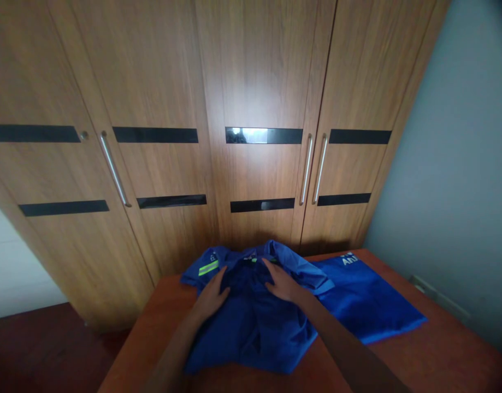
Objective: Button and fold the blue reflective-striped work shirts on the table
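A dark blue garment (242, 333) with short sleeves and a yellow-green and silver stripe on its left sleeve lies spread and wrinkled on a reddish-brown table (148, 333). On the left part of its chest rests my left hand (212, 295), thumb and fingers apart, holding nothing. My right hand (281, 281) touches the garment near the collar on the right, its fingers spread and nothing gripped. Just right of the garment, partly covered by its right sleeve, is a flat, brighter blue folded cloth (365, 300) with white lettering at its top edge.
Behind the table stands a wooden wardrobe (254, 71) with black strips and long metal handles. A grey-blue wall (451, 164) rises on the right, with a pale fitting (439, 300) low on it. Dark red floor shows at the lower left.
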`<state>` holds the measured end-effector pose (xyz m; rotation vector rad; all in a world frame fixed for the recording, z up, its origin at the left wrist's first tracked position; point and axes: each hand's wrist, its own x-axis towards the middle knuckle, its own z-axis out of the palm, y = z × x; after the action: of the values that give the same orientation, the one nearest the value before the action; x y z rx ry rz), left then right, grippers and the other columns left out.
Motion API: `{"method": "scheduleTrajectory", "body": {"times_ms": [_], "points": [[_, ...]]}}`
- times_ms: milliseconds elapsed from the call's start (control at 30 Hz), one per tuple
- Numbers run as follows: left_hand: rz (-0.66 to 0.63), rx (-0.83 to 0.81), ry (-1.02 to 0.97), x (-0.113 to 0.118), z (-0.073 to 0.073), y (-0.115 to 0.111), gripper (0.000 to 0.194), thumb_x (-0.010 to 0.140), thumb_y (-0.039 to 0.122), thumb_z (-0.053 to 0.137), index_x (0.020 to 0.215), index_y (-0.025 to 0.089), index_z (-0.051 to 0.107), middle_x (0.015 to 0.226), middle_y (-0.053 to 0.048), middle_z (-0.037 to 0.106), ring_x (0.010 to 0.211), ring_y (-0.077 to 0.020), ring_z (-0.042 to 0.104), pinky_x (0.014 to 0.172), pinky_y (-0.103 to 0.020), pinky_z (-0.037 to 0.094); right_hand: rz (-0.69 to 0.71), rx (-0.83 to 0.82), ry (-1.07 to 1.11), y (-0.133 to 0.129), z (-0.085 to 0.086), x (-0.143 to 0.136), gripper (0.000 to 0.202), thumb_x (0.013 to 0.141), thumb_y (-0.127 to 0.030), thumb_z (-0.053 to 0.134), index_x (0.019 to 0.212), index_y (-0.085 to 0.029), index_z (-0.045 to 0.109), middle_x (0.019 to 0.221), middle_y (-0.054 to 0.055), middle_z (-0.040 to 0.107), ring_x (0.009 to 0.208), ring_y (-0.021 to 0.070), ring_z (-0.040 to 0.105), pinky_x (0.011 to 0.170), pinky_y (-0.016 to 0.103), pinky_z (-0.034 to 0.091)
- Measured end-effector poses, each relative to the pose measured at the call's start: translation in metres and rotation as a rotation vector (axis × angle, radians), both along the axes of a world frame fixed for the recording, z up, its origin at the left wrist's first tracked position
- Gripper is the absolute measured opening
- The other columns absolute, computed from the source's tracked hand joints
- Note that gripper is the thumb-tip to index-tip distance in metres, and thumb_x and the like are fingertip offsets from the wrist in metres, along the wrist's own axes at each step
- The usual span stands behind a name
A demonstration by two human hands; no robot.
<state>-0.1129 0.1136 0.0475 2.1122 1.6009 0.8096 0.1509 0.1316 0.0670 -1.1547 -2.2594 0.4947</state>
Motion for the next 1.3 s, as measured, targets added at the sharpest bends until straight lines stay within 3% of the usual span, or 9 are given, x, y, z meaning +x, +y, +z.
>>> {"method": "scheduleTrajectory", "body": {"times_ms": [233,433,567,733,867,1000,1100,1200,1300], "points": [[0.284,0.002,-0.057,-0.081,-0.061,-0.091,0.045,0.088,0.036,0.036,0.122,0.015,0.056,0.128,-0.012,0.061,0.12,-0.0264,0.055,0.107,-0.047,0.039,-0.482,0.059,0.089,-0.065,-0.099,0.084,0.061,0.071,-0.003,0.037,0.129,-0.014,0.05,0.13,0.012,0.055,0.124,0.0213,0.05,0.109,0.039,0.036],[0.064,0.123,-0.025,-0.084,-0.081,-0.119,0.061,0.072,0.019,0.052,0.133,0.025,0.05,0.141,-0.007,0.05,0.129,-0.0256,0.046,0.109,-0.043,0.035,-0.465,0.117,-0.02,-0.106,-0.145,0.096,0.07,0.066,0.002,0.037,0.132,-0.016,0.05,0.139,0.01,0.047,0.131,0.0209,0.041,0.111,0.038,0.034],[0.102,0.251,-0.042,-0.058,-0.074,-0.1,0.056,0.079,0.026,0.056,0.134,0.022,0.047,0.145,-0.011,0.043,0.133,-0.026,0.04,0.108,-0.044,0.036,-0.433,0.081,-0.024,-0.096,-0.131,0.085,0.056,0.07,-0.002,0.04,0.119,-0.018,0.06,0.122,0.01,0.061,0.121,0.0234,0.052,0.106,0.04,0.039],[0.071,0.211,-0.065,-0.059,-0.057,-0.097,0.025,0.078,0.033,0.057,0.098,0.022,0.068,0.11,-0.009,0.071,0.106,-0.0261,0.065,0.096,-0.04,0.05,-0.41,0.009,0.177,-0.093,-0.091,0.087,0.034,0.082,-0.016,0.04,0.108,-0.018,0.061,0.106,0.01,0.068,0.1,0.0231,0.064,0.09,0.037,0.048],[0.262,0.199,-0.066,-0.068,-0.024,-0.115,0.025,0.08,0.04,0.052,0.086,0.023,0.07,0.087,-0.004,0.076,0.081,-0.0254,0.072,0.077,-0.037,0.059,-0.408,-0.037,0.389,-0.104,-0.044,0.106,0.031,0.089,-0.034,0.041,0.11,-0.019,0.058,0.1,0.007,0.069,0.088,0.021,0.065,0.08,0.031,0.051],[0.416,0.303,-0.081,-0.077,0.018,-0.133,0.035,0.076,0.047,0.054,0.092,0.022,0.071,0.102,-0.004,0.074,0.096,-0.0275,0.068,0.088,-0.04,0.054,-0.438,-0.042,0.551,-0.112,-0.004,0.139,0.035,0.089,-0.046,0.046,0.107,-0.019,0.06,0.101,0.006,0.068,0.092,0.0217,0.063,0.083,0.029,0.049],[0.529,0.158,-0.172,-0.087,0.035,-0.144,0.043,0.075,0.052,0.054,0.103,0.022,0.068,0.103,-0.003,0.074,0.098,-0.0279,0.068,0.09,-0.041,0.054,-0.464,-0.072,0.588,-0.119,0.009,0.157,0.037,0.088,-0.049,0.047,0.106,-0.02,0.062,0.101,0.005,0.068,0.094,0.0227,0.062,0.084,0.028,0.048],[0.541,-0.034,-0.337,-0.099,0.027,-0.156,0.045,0.079,0.054,0.049,0.112,0.026,0.063,0.101,0.001,0.074,0.094,-0.0261,0.07,0.083,-0.038,0.058,-0.429,-0.114,0.47,-0.129,0.004,0.164,0.037,0.089,-0.05,0.045,0.1,-0.02,0.064,0.093,0.005,0.069,0.088,0.0224,0.063,0.081,0.028,0.049],[0.462,-0.036,-0.237,-0.113,-0.008,-0.172,0.038,0.079,0.054,0.047,0.098,0.028,0.067,0.088,0.003,0.076,0.085,-0.0275,0.072,0.07,-0.039,0.062,-0.335,-0.214,0.206,-0.146,-0.014,0.166,0.037,0.089,-0.05,0.044,0.083,-0.022,0.068,0.079,0.004,0.069,0.078,0.022,0.063,0.075,0.029,0.049]]}}
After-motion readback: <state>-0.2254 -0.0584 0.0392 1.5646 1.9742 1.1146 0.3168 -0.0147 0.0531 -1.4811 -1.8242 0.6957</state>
